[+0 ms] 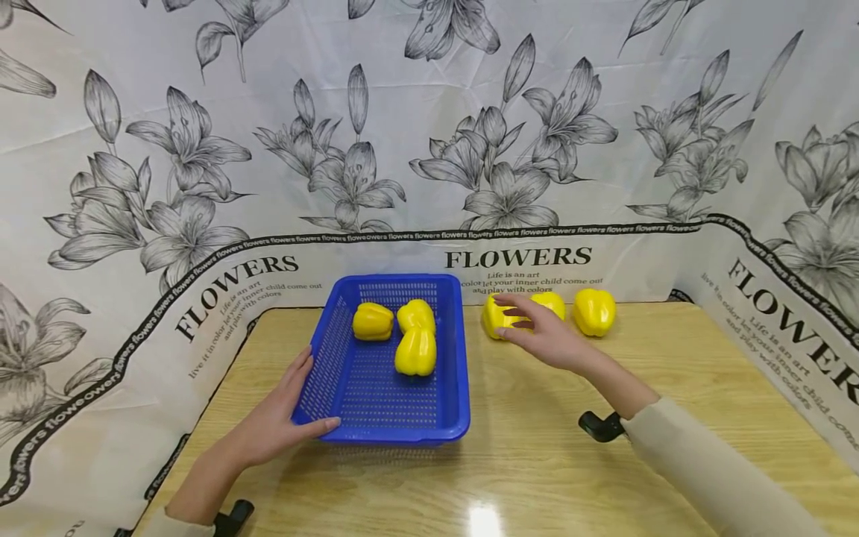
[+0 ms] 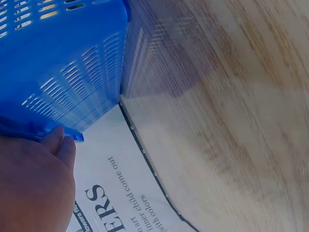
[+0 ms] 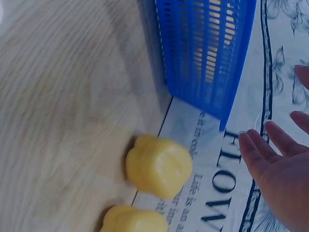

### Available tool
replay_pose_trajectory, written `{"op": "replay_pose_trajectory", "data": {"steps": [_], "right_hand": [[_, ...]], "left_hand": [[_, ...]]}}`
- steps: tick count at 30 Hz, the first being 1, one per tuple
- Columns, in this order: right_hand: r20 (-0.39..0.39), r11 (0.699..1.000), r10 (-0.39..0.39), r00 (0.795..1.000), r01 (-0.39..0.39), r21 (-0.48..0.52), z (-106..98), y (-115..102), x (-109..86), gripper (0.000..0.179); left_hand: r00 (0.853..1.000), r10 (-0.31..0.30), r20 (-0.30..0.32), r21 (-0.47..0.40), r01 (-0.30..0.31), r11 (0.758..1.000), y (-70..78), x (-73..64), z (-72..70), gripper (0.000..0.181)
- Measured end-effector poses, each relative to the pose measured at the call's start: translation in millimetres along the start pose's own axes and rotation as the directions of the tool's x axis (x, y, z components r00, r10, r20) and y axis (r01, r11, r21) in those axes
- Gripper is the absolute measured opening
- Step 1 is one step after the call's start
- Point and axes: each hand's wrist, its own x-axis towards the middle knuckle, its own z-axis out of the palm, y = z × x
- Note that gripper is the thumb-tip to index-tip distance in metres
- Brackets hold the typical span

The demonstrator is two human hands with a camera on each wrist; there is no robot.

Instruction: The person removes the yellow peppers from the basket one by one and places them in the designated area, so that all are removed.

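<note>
A blue plastic basket [image 1: 453, 388] with slotted walls stands on the table and has three yellow bell peppers inside, one bell pepper [image 1: 372, 321] apart from the other two. At its front left corner my left hand [image 1: 271, 425] grips the rim, thumb on the front edge and fingers along the left side. Three more yellow bell peppers lie in a row right of the basket. My right hand [image 1: 546, 335] hovers by the leftmost bell pepper [image 1: 493, 317], partly covering the row, its fingers spread and nothing in them. In the right wrist view that bell pepper [image 3: 159, 166] sits below the fingers.
A white cloth [image 1: 429, 186] printed with lilies and lettering hangs behind and along both sides of the wooden table [image 1: 523, 462]. The rightmost bell pepper [image 1: 594, 312] lies close to the back cloth. A black camera mount shows at each wrist.
</note>
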Motion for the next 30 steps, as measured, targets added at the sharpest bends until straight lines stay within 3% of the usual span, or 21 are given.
{"op": "replay_pose_trajectory", "data": {"steps": [5,10,17,23,30], "right_hand": [[0.044,0.991,-0.113,0.993,0.116,-0.071,18.4,-13.3,12.6,0.06],[0.106,0.97,-0.171,0.979,0.186,-0.157,35.1,-31.0,27.2,0.061],[0.249,0.918,-0.237,0.939,0.301,-0.258,59.1,-43.0,45.5,0.068],[0.353,0.892,-0.216,0.91,0.331,-0.308,79.1,-41.3,56.8,0.072],[0.448,0.841,-0.186,0.875,0.377,-0.388,93.4,-39.6,73.2,0.071]], "left_hand": [[1.0,-0.001,0.002,0.003,0.001,1.0,-0.6,0.5,0.3,0.113],[1.0,-0.004,0.002,0.009,0.004,1.0,-0.6,0.4,-0.3,0.113],[1.0,-0.007,0.004,0.007,0.007,1.0,-0.7,0.5,-0.3,0.113],[1.0,-0.01,0.007,0.01,0.01,1.0,-1.2,0.4,0.1,0.113],[1.0,-0.009,0.007,0.008,0.009,1.0,-1.8,0.1,-0.5,0.113]]}}
